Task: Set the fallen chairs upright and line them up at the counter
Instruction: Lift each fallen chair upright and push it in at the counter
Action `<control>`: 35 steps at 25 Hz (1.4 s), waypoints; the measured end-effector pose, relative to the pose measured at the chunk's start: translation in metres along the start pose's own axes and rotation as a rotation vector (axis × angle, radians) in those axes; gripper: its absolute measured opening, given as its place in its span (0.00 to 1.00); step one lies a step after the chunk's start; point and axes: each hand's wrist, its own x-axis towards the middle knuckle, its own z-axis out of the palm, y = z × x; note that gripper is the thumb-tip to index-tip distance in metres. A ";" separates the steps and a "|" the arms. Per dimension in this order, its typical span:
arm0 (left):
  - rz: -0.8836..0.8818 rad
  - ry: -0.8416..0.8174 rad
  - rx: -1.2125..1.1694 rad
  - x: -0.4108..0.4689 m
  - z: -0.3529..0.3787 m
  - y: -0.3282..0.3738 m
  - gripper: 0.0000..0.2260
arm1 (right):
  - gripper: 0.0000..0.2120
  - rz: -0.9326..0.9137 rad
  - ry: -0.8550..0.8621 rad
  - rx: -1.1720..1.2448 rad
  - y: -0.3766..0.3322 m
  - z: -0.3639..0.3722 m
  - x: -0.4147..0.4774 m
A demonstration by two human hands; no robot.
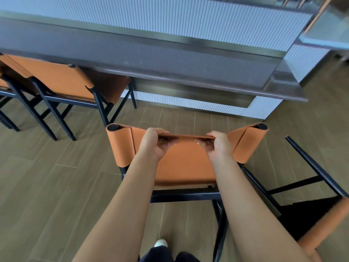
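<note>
An orange leather chair with a black frame [186,163] stands right in front of me, its backrest toward me. My left hand [154,143] and my right hand [217,144] both grip the top edge of its backrest. Another orange chair [317,220] lies fallen on the floor at the right, its black legs pointing up and away. An upright orange chair [62,82] stands at the counter [188,59] on the left, its seat tucked under the counter edge. Part of one more chair [5,86] shows at the far left.
The long counter with a ribbed white front and dark top runs across the back and ends at the right [289,87]. Wood-look floor tiles [47,176] lie between me and the counter. My shoe [160,242] shows at the bottom.
</note>
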 end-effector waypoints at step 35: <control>-0.062 0.141 0.136 0.207 0.115 0.192 0.07 | 0.06 0.135 -0.067 -0.241 -0.083 0.222 0.200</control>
